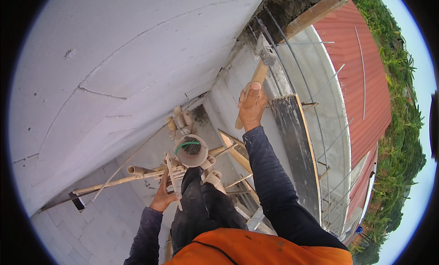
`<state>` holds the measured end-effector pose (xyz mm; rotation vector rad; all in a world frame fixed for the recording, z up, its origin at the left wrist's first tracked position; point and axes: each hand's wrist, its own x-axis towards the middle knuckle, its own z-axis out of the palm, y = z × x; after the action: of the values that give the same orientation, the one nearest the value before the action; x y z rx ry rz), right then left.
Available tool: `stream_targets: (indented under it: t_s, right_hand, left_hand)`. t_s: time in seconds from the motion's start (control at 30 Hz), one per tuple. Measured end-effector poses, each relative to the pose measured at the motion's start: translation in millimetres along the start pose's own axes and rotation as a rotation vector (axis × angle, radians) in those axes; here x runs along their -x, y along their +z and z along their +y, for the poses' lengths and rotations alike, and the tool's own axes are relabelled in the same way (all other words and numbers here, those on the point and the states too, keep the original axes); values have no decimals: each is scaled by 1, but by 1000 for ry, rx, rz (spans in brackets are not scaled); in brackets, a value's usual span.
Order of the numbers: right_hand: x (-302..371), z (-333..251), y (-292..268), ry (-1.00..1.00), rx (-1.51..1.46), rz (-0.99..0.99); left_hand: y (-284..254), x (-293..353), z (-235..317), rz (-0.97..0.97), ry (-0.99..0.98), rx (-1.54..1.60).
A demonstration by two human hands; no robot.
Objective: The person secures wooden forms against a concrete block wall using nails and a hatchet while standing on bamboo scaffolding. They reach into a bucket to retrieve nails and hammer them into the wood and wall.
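Nearest me, the worker's orange top [256,249] and dark trousers [201,205] fill the lower edge, cutting off both upper arms. The left hand [164,196] is low, its fingers bent beside a thin pale wooden strip [172,179]; I can't tell whether they close on it. The right hand [252,105] is raised, fingers wrapped firmly round the wooden handle of a hammer [260,74], whose grey head sits up against the steel rods [286,59], whether touching or not I can't make out. Part of the handle is hidden by the fingers.

Below, past the knees, stands a pale bucket [196,161] with a green handle [186,143]; inside lies a dark grey, thin-stranded heap, too small to identify. Bamboo poles [114,184] run beside it. Right of the raised arm leans a black-faced board [297,150]; beyond, a red roof [354,77] and greenery [402,141].
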<state>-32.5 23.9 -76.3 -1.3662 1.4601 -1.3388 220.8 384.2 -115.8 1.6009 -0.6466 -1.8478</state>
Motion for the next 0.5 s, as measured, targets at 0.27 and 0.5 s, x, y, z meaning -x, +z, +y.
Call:
stream_targets:
  t_s: [0.27,0.5]
  right_hand:
    - [-9,-6,-10,377,76,-162]
    - [87,-72,-91,445,12,-176]
  left_hand:
    - [15,-25,15,0,120,67]
    - [106,-111,153,-27,357,138]
